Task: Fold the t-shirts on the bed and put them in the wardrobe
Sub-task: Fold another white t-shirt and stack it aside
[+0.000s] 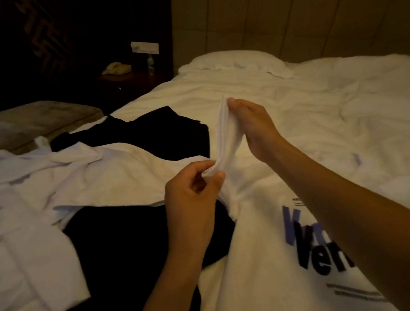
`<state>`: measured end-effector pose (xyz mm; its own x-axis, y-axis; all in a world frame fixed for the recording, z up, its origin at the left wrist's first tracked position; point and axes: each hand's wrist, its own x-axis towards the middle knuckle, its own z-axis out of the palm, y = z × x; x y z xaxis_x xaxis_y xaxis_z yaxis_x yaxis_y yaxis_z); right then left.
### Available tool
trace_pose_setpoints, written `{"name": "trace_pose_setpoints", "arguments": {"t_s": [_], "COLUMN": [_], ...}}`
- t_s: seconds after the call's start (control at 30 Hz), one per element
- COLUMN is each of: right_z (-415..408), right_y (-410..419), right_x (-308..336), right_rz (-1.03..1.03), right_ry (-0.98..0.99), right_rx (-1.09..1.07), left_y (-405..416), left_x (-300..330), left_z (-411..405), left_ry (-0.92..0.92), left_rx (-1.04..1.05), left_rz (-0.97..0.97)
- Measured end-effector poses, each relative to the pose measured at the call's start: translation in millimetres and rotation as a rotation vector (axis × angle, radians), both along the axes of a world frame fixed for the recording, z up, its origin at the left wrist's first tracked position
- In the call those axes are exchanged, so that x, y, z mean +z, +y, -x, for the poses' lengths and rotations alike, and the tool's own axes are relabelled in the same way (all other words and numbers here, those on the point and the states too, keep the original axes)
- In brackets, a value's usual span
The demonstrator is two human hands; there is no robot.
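Between both hands [224, 150], white t-shirt sleeve [224, 129].

The bed [322, 103] fills most of the room in front of me, covered by a rumpled white duvet [362, 113]. A white pillow [231, 63] lies at its head, against the padded headboard [283, 9]. Several t-shirts are spread over the near side of the duvet: a white one with dark "Ver" lettering [273, 263] nearest, partly lifted off the bedding at one sleeve; a black one [132, 243] beside it; a white one with a large "S" [15, 245] at the left edge; another white one [112, 172] past those, and a second black one [158, 127] farthest away.
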<state>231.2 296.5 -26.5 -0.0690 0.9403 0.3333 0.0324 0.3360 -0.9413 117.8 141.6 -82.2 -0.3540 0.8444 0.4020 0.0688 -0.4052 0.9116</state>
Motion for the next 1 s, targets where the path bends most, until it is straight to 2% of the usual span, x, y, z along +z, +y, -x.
{"name": "trace_pose_setpoints", "arguments": {"t_s": [0.1, 0.23, 0.33, 0.43, 0.5, 0.57, 0.67, 0.77, 0.9, 1.0], "right_z": [-47, -109, -149, -174, -177, -170, -148, -121, -99, -91], "right_y": [-15, -35, -46, -52, -49, -41, -18, 7, 26, 34], "right_x": [-2, -15, -26, -26, -25, -29, -46, -68, -88, -91], "right_rz": [0.028, 0.069, 0.08, 0.121, 0.178, 0.211, 0.26, 0.282, 0.324, 0.104], "right_ry": [0.074, 0.108, 0.028, -0.145, -0.315, -0.519, -0.741, -0.987, -0.955, -0.914], "right_rx": [-0.061, -0.137, -0.117, -0.079, -0.051, -0.041, -0.064, -0.155, -0.221, -0.217], "left_y": [-11, -18, -23, -26, -20, -10, 1, 10, 20, 26], "left_x": [2, -9, -14, -21, -31, -44, -60, -66, -69, -75], "left_z": [-27, -53, -66, -76, -75, -67, -52, -44, -33, -28], "left_ry": [0.074, 0.232, 0.394, 0.613, 0.668, 0.715, 0.801, 0.673, 0.538, 0.435], "left_rx": [-0.07, -0.183, -0.302, -0.427, -0.326, -0.13, 0.007, -0.046, -0.081, -0.148], "left_rz": [-0.061, -0.049, -0.042, 0.041, 0.061, 0.092, 0.246, 0.355, 0.391, 0.389]}}
